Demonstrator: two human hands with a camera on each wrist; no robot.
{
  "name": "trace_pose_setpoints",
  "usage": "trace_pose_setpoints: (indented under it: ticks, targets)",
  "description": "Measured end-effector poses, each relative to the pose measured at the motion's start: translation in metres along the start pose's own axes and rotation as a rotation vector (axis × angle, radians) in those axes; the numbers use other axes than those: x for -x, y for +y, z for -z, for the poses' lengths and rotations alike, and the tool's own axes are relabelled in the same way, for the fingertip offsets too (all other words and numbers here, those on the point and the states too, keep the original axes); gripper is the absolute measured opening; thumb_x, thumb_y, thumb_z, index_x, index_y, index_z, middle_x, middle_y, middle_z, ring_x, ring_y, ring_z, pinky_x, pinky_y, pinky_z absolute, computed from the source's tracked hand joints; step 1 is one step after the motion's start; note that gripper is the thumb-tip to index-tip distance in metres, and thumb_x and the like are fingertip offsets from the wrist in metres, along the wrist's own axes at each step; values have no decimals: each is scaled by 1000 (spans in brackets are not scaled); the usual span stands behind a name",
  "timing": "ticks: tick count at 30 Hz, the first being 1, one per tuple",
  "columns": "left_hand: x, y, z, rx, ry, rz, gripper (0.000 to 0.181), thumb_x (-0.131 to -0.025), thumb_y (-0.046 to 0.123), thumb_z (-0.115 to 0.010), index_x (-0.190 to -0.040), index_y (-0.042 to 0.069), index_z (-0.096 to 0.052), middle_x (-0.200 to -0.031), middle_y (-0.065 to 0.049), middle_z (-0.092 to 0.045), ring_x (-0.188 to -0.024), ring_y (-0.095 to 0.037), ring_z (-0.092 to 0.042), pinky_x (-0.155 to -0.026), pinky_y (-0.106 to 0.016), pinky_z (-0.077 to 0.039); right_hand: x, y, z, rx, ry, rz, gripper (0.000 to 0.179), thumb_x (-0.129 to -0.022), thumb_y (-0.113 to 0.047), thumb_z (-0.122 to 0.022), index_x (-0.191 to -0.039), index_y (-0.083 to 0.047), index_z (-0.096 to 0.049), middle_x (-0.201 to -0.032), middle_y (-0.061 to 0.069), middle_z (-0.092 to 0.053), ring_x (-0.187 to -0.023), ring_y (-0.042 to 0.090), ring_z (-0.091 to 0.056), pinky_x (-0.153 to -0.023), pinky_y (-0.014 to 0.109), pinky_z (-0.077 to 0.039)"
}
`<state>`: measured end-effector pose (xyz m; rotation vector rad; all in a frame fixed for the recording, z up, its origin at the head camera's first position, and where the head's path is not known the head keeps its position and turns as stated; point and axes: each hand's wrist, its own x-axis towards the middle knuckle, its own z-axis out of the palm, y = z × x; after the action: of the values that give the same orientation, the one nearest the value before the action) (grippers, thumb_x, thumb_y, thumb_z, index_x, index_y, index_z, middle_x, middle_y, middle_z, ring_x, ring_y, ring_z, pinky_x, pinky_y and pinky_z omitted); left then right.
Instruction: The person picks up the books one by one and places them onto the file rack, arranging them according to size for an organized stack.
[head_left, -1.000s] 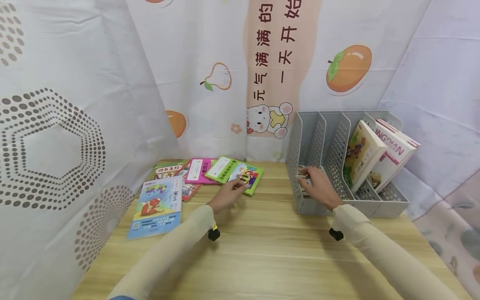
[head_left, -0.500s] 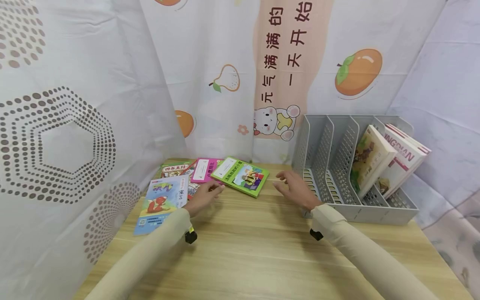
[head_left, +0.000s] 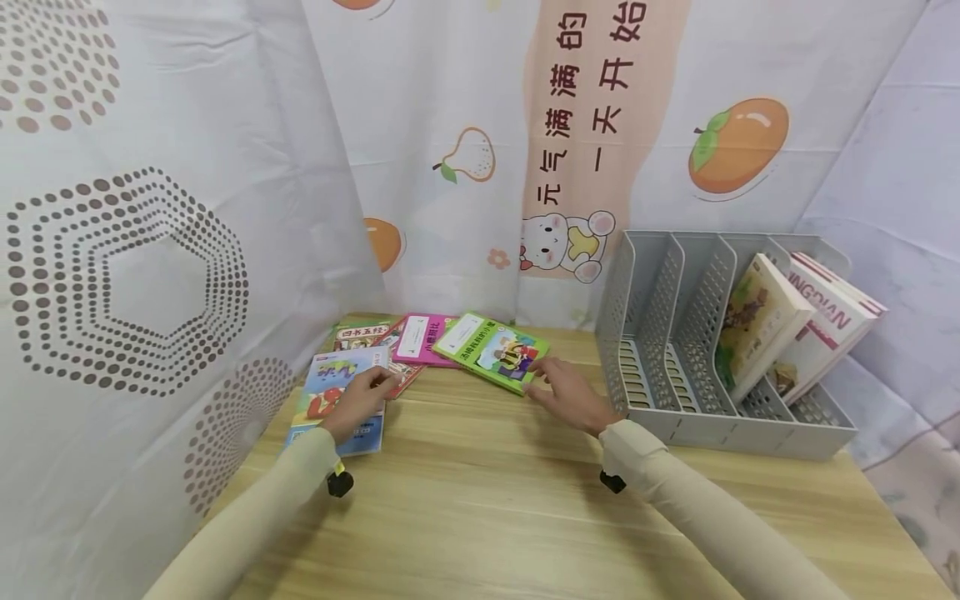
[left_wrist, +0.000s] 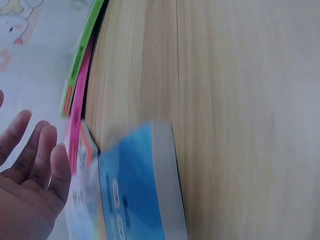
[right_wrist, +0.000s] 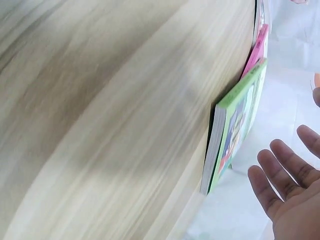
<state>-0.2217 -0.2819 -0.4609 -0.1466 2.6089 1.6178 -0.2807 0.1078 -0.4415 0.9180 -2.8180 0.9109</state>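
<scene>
My left hand [head_left: 362, 406] is over the right side of a blue picture book [head_left: 330, 383] with a red fox on its cover. Its fingers are loosely bent and hold nothing; in the left wrist view the blue book [left_wrist: 132, 185] lies just beside the hand [left_wrist: 35, 175]. My right hand [head_left: 568, 393] hovers by the right corner of a green book [head_left: 495, 354], fingers relaxed and apart. The right wrist view shows that hand [right_wrist: 292, 185] with nothing in it, beside the green book [right_wrist: 235, 125]. A pink book [head_left: 423, 340] lies partly under the green one.
A grey file rack [head_left: 720, 425] stands at the right, its two left slots bare. A yellowish book [head_left: 765, 325] and white-and-red books [head_left: 832, 321] lean in its right slots. Two more books, one with a cream title panel [head_left: 360, 333], lie beneath the fox book. A curtain [head_left: 450, 83] hangs behind the table.
My left hand has moved left from the green book to the fox book. My right hand has left the rack's left slot and come left to the green book. The head view has shifted left.
</scene>
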Motion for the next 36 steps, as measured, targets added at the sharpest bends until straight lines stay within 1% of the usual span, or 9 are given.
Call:
trace_pose_setpoints:
  ticks: [4, 8, 16, 19, 21, 24, 26, 30, 36]
  targets:
    - [4, -8, 13, -1, 36, 33, 56, -104, 55, -55, -127, 4, -60, -128, -18, -61, -109, -31, -60, -85, -42, -53, -2, -7, -6, -9, -19, 2, 41, -103, -35, -64, -132, -7, -60, -129, 17, -63, -116, 36, -61, -95, 52, -50]
    - [8, -21, 26, -20, 69, 55, 49, -106, 50, -54, -127, 6, -61, -128, -14, -62, -110, -28, -62, -86, -39, -53, -3, -13, -13, -19, -31, 23, 42, -103, -36, -65, -132, -6, -60, -127, 16, -62, -116, 36, -60, -96, 52, -49]
    - [24, -41, 46, -13, 134, 68, 48, -107, 46, -54, -128, 3, -59, -112, -16, -58, -99, -26, -60, -79, -35, -52, -2, -19, -25, -53, -61, 8, 44, -104, -35, -64, -136, -5, -59, -134, 14, -60, -122, 33, -56, -101, 51, -46]
    - [30, -47, 52, -33, 173, 56, 45, -107, 41, -55, -126, 1, -61, -110, -19, -60, -98, -28, -62, -79, -38, -52, -1, -22, -26, -65, -77, 7, 47, -104, -37, -62, -136, -3, -59, -132, 15, -61, -124, 34, -55, -103, 52, -44]
    - [34, -51, 58, -67, 199, 49, 42, -108, 37, -54, -125, 0, -61, -112, -20, -61, -100, -29, -64, -81, -39, -52, -1, -24, -27, -64, -83, 12, 48, -104, -39, -61, -136, -4, -59, -132, 15, -62, -126, 34, -54, -105, 53, -43]
    - [40, -58, 66, -122, 245, 82, 36, -108, 33, -54, -121, 0, -62, -114, -18, -63, -101, -27, -63, -83, -38, -49, -2, -26, -30, -67, -91, 24, 49, -104, -42, -61, -135, -4, -59, -132, 15, -62, -127, 33, -54, -107, 53, -42]
    - [43, -62, 72, -150, 264, 114, 34, -108, 31, -53, -119, 0, -62, -114, -17, -64, -99, -26, -60, -80, -36, -48, -2, -26, -33, -77, -94, 37, 49, -104, -42, -61, -134, -4, -60, -132, 15, -62, -127, 33, -54, -107, 53, -43]
    - [46, -65, 78, -189, 303, 159, 32, -106, 31, -55, -112, 1, -62, -107, -16, -65, -93, -25, -55, -73, -34, -44, -3, -27, -36, -100, -96, 51, 47, -104, -40, -62, -134, -4, -60, -131, 14, -62, -125, 33, -55, -106, 52, -43]
    - [48, -67, 81, -301, 352, 189, 39, -103, 39, -62, -101, 0, -59, -92, -14, -60, -80, -26, -52, -64, -35, -42, -4, -29, -39, -126, -98, 4, 45, -104, -39, -63, -134, -7, -60, -132, 12, -62, -125, 31, -55, -104, 51, -45]
